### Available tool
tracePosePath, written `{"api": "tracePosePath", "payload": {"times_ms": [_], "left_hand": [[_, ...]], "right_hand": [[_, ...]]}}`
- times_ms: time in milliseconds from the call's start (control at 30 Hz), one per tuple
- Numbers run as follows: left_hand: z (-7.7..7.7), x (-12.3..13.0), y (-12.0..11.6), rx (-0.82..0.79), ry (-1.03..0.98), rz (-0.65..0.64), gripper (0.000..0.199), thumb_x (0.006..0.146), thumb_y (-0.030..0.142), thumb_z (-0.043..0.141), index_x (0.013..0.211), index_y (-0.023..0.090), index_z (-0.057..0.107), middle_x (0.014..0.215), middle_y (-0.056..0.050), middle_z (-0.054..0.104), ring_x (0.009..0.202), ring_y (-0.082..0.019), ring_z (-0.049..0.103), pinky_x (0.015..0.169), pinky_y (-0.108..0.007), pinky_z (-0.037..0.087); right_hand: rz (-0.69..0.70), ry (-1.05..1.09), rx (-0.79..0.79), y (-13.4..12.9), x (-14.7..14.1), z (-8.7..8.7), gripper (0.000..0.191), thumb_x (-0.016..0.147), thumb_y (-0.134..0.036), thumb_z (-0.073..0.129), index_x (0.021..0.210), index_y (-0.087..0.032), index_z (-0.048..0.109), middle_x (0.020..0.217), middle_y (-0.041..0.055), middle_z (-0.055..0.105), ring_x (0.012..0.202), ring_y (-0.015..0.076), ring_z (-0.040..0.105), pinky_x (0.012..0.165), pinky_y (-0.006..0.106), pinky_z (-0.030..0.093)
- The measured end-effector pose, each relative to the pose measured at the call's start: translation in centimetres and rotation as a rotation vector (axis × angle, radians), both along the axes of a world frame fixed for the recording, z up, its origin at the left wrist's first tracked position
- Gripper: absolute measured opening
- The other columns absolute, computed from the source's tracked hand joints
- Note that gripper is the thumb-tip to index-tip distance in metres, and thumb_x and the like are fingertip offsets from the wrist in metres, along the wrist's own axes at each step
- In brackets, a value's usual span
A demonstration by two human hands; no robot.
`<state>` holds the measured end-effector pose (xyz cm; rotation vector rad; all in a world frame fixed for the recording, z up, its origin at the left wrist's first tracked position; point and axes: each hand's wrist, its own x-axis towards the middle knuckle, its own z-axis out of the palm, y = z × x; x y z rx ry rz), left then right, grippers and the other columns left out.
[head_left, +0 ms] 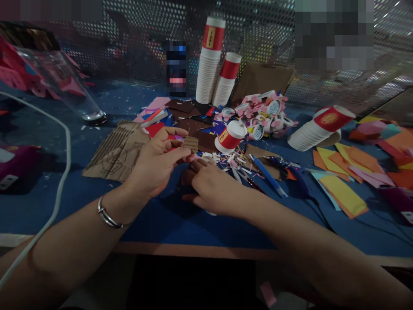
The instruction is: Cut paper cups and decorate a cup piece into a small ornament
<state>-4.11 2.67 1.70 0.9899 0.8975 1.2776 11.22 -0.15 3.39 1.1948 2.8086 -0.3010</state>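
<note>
My left hand (pixel 158 161) pinches a small piece of corrugated cardboard (pixel 191 144) between thumb and fingers, above the middle of the blue table. Close beside it on the right, my right hand (pixel 211 185) is bent downward with its fingertips curled; what they hold, if anything, is hidden. A white round edge shows just beneath that hand. Behind the hands stands a red and white paper cup (pixel 230 137), tilted, next to a heap of small paper scraps (pixel 235 159). A larger torn cardboard sheet (pixel 119 153) lies left of my left hand.
Tall paper cup stacks (pixel 209 60) stand at the back, beside cut cup pieces (pixel 264 112). Rightward are a leaning cup stack (pixel 319 127), a blue pen (pixel 267 174), a corded glue gun (pixel 300 178) and coloured paper (pixel 345 193). A clear bottle (pixel 64 82) and white cable (pixel 68 142) are left.
</note>
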Motion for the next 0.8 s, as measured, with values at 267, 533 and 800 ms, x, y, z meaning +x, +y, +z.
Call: {"api": "tracePosePath", "payload": {"times_ms": [267, 533, 800], "left_hand": [[0.24, -0.25, 0.19, 0.03, 0.034, 0.009, 0.03, 0.077, 0.001, 0.073, 0.099, 0.02, 0.066, 0.082, 0.002, 0.07, 0.068, -0.012, 0.069, 0.069, -0.026, 0.054], [0.7, -0.29, -0.06, 0.03, 0.038, 0.0, 0.029, 0.076, 0.002, 0.074, 0.099, 0.018, 0.066, 0.081, 0.002, 0.069, 0.068, -0.012, 0.068, 0.068, -0.026, 0.053], [0.26, -0.12, -0.05, 0.022, 0.017, 0.007, 0.026, 0.077, 0.001, 0.072, 0.096, 0.019, 0.067, 0.081, 0.001, 0.069, 0.068, -0.012, 0.068, 0.07, -0.027, 0.054]], "right_hand": [[-0.073, 0.008, 0.031, -0.59, 0.07, 0.08, 0.042, 0.096, -0.038, 0.076, 0.122, -0.005, 0.071, 0.125, 0.0243, 0.069, 0.124, 0.0369, 0.061, 0.108, 0.047, 0.047], [-0.12, -0.026, 0.019, -0.89, -0.24, 0.66, 0.04, 0.096, -0.043, 0.076, 0.114, -0.007, 0.072, 0.119, 0.0221, 0.072, 0.122, 0.0378, 0.063, 0.107, 0.05, 0.047], [-0.103, 0.141, -0.117, -1.01, -0.21, -0.27, 0.018, 0.096, -0.021, 0.073, 0.11, -0.012, 0.069, 0.109, 0.014, 0.075, 0.103, 0.027, 0.067, 0.095, 0.039, 0.05]]}}
